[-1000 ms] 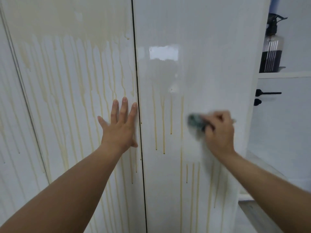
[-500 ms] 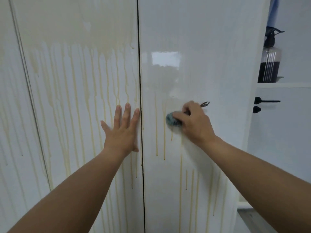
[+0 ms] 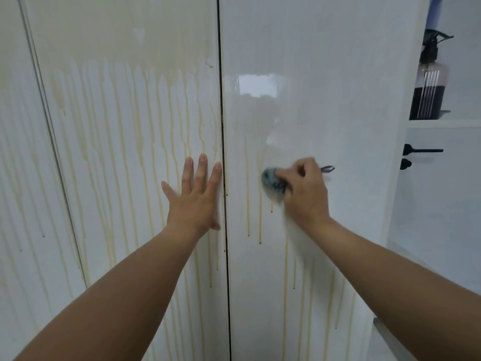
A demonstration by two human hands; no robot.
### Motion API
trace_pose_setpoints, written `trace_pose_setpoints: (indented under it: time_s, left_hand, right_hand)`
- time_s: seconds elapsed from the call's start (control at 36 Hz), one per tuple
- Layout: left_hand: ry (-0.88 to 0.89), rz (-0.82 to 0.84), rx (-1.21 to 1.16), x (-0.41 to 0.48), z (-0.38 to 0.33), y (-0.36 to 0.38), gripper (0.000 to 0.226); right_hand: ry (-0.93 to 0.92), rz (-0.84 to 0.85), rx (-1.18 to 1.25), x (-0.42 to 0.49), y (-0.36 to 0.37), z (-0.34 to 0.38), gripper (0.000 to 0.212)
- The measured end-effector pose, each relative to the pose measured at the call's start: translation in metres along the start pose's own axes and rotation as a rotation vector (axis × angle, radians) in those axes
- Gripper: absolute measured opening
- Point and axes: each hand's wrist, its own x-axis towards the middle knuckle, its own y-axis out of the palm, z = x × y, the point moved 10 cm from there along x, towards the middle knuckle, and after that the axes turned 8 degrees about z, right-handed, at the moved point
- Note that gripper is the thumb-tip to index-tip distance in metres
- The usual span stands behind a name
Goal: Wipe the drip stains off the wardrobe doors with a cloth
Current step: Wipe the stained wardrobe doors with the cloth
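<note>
Right hand (image 3: 304,191) grips the cloth (image 3: 273,182) mid-door, left hand (image 3: 194,199) flat; upper right door (image 3: 325,100) clean, left door (image 3: 130,126) streaked.

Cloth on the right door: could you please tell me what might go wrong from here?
The small bunched cloth in the right hand may smear the yellow drips rather than lift them. The left hand lies flat on the stained left door, so it could pick up residue and print it elsewhere. Drips low on the right door may get missed.
</note>
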Motion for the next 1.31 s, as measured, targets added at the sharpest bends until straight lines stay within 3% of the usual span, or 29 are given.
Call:
trace_pose_setpoints:
  time_s: [0.06,0.14,0.28,0.36,0.47,0.58,0.64,0.72,0.81,0.86,0.94,1.0,1.11,1.17,1.22,1.31]
  left_hand:
    - [-0.003,0.006,-0.004,0.000,0.000,0.000,0.156]
    - [0.000,0.003,-0.017,0.000,0.000,0.001,0.156]
    - [-0.002,-0.003,-0.018,-0.001,0.000,0.000,0.157]
    - [-0.001,-0.005,-0.009,-0.002,0.000,0.000,0.157]
    - [-0.006,-0.002,-0.005,-0.002,0.000,-0.001,0.156]
    - [-0.010,0.003,-0.018,-0.002,0.000,-0.001,0.156]
    - [-0.005,0.003,-0.023,-0.002,0.000,-0.001,0.156]
    - [-0.002,0.002,-0.033,-0.002,-0.001,0.000,0.157]
    - [0.001,-0.001,-0.043,-0.001,-0.001,0.000,0.157]
    - [0.003,-0.002,-0.040,-0.001,-0.001,0.001,0.157]
    - [0.002,0.004,-0.029,-0.001,-0.001,0.001,0.156]
    - [0.001,0.005,-0.026,-0.001,-0.001,0.001,0.155]
    - [0.007,0.015,-0.029,0.000,-0.002,0.002,0.155]
    - [0.007,0.015,-0.023,0.001,-0.002,0.003,0.155]
    - [0.009,0.016,-0.017,0.002,-0.002,0.005,0.155]
    - [0.011,0.008,-0.008,0.003,-0.002,0.005,0.156]
  right_hand:
    - [-0.132,0.127,-0.098,-0.027,0.023,0.006,0.018]
    - [-0.179,0.099,-0.050,-0.036,0.021,0.003,0.020]
    - [0.229,-0.283,0.199,0.003,-0.043,-0.032,0.035]
    - [0.384,-0.339,0.225,0.000,-0.049,-0.048,0.039]
    - [0.248,-0.230,0.143,-0.034,-0.014,-0.038,0.032]
    - [-0.141,0.154,-0.055,-0.083,0.044,-0.008,0.029]
    - [-0.256,0.250,-0.128,-0.096,0.054,-0.004,0.019]
    - [-0.154,0.082,-0.039,-0.078,0.029,-0.014,0.024]
    - [0.119,-0.195,0.080,-0.054,-0.012,-0.034,0.034]
    - [0.241,-0.244,0.119,-0.051,-0.018,-0.043,0.037]
    - [0.165,-0.162,-0.007,-0.066,0.003,-0.036,0.032]
    - [0.131,0.003,-0.081,-0.089,0.033,-0.040,0.037]
    - [-0.074,0.233,-0.146,-0.145,0.073,-0.031,0.010]
    - [-0.123,0.293,-0.122,-0.154,0.079,-0.031,0.029]
    - [-0.097,0.228,-0.037,-0.135,0.063,-0.029,0.032]
    - [-0.002,-0.020,0.098,-0.071,0.014,-0.016,0.030]
